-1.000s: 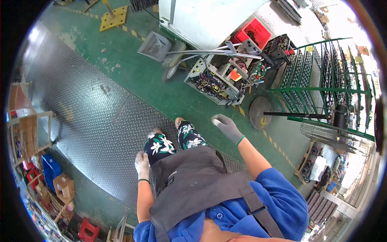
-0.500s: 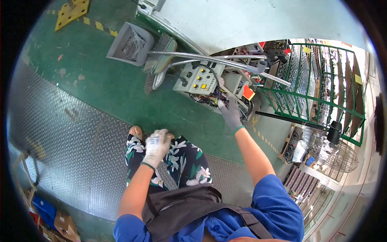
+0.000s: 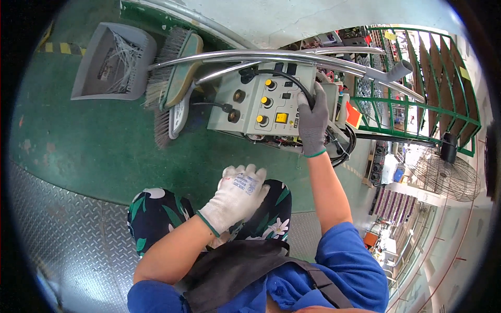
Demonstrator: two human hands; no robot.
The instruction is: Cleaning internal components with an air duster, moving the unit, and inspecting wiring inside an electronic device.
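My right hand [image 3: 313, 117], in a grey glove, reaches the right edge of a beige control box [image 3: 219, 117] with yellow knobs. Its thumb and fingers are stretched apart, and a black cable [image 3: 290, 78] runs into the gap between them; whether they press on it I cannot tell. My left hand [image 3: 237, 193], in a white glove with a green cuff, is held above my knees with its fingers curled in. Nothing shows in it. Wires and parts are visible along the box's near side, and a coil of black cable [image 3: 348, 148] hangs at its right.
Metal poles [image 3: 235, 55] lie across the top of the box. To its left are a broom [image 3: 180, 70], a second brush head [image 3: 166, 128] and a grey dustpan [image 3: 148, 62] holding pale strips. A green rack [image 3: 417, 133] and a fan [image 3: 449, 177] stand right. Ridged metal plate [image 3: 78, 219] covers the near-left floor.
I have come closer to the box and lower, with my knees now bent. My right hand has moved up onto the box's edge beside the cable. My left hand stays curled near my knees.
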